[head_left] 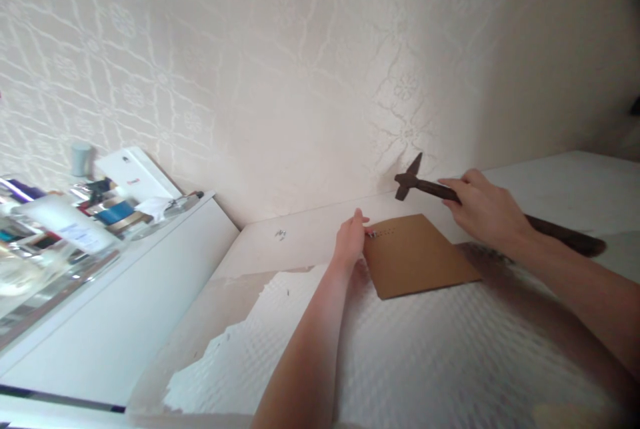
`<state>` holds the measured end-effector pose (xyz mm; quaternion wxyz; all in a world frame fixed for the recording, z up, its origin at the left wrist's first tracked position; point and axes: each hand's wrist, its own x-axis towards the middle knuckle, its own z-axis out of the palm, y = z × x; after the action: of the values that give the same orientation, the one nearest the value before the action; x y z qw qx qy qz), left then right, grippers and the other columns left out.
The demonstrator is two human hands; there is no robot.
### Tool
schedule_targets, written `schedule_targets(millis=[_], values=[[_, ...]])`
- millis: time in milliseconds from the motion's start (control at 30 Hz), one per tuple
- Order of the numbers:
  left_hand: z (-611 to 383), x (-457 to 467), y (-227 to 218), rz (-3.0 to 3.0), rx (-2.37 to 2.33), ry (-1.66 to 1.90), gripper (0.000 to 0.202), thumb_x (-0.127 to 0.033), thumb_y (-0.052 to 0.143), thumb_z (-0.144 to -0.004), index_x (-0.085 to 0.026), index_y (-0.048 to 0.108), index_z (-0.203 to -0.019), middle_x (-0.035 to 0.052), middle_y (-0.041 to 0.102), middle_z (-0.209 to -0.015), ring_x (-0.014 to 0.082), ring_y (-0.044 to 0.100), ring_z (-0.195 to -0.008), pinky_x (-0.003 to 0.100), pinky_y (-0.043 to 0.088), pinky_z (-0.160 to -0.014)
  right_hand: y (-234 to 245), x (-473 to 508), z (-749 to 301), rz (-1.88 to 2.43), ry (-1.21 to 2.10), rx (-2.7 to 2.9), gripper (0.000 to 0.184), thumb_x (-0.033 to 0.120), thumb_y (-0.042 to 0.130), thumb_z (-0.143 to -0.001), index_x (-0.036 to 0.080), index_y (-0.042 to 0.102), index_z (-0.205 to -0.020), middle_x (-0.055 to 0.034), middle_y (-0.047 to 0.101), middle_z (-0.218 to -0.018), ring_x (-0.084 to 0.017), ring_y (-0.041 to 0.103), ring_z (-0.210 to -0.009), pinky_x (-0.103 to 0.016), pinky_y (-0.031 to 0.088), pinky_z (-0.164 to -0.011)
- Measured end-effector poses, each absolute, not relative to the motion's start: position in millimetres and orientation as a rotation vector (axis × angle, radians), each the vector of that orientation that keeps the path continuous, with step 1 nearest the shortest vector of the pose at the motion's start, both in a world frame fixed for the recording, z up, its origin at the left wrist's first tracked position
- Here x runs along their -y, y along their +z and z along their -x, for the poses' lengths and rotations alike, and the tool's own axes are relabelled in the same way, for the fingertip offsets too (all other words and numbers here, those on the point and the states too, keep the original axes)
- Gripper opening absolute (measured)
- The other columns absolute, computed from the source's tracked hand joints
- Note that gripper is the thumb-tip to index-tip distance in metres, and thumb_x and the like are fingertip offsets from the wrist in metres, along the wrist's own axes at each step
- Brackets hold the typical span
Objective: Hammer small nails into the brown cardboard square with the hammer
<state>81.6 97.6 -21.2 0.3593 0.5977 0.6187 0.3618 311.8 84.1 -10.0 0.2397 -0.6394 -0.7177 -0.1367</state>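
Gripped in the right hand [483, 212]: a dark hammer [440, 190], fingers wrapped tight round the handle near the head, head raised just above the far edge of the brown board [417, 254]. Pinched between thumb and fingertips of the left hand [350, 239]: something small, perhaps a nail, too tiny to tell, at the board's far left corner. Flat under the board, white textured wallpaper [425, 362]. Well left of the board, a white cabinet [125, 295] crowded with bottles [65, 222].

White textured surface [450, 362], brown board [417, 255] lying flat on it, cluttered white shelf [125, 295] beside.
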Motion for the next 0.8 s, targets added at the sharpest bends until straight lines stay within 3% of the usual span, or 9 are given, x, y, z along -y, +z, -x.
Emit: schedule_targets(millis=[267,600,800], values=[[-83.7,-97.4,-20.2,-1.533,-1.599,0.921,0.07,-0.056,0.014,-0.09,-0.009,0.063,-0.105,0.0144,0.071,-0.092,0.0246,0.06,-0.097,0.035,0.041,-0.088,-13.7,-78.3,-292.6,1.175,-0.463,2.156,0.035,0.022,0.039,-0.088,0.023,0.052,-0.121,-0.0077,0.056,-0.105,-0.018,0.057,-0.079,-0.027,0.042,-0.058],[-85.9,-94.3,-17.2,-1.549,-1.593,0.937,0.064,-0.046,0.015,-0.092,-0.008,0.066,-0.1,0.0127,0.071,-0.088,0.021,0.064,-0.085,0.03,0.044,-0.081,-17.4,-78.6,-293.5,1.194,-0.43,2.267,0.045,0.012,0.038,-0.083,0.024,0.053,-0.123,-0.0079,0.057,-0.108,-0.018,0.057,-0.081,-0.027,0.042,-0.058],[-85.0,-98.9,-21.1,-1.582,-1.608,0.928,0.06,-0.042,0.017,-0.092,-0.008,0.065,-0.101,0.0143,0.07,-0.09,0.0224,0.063,-0.089,0.033,0.044,-0.084,-17.7,-77.2,-291.7,1.248,-0.406,2.249,0.043,0.014,0.038,-0.084,0.022,0.054,-0.123,-0.0085,0.056,-0.111,-0.019,0.058,-0.081,-0.028,0.044,-0.059]])
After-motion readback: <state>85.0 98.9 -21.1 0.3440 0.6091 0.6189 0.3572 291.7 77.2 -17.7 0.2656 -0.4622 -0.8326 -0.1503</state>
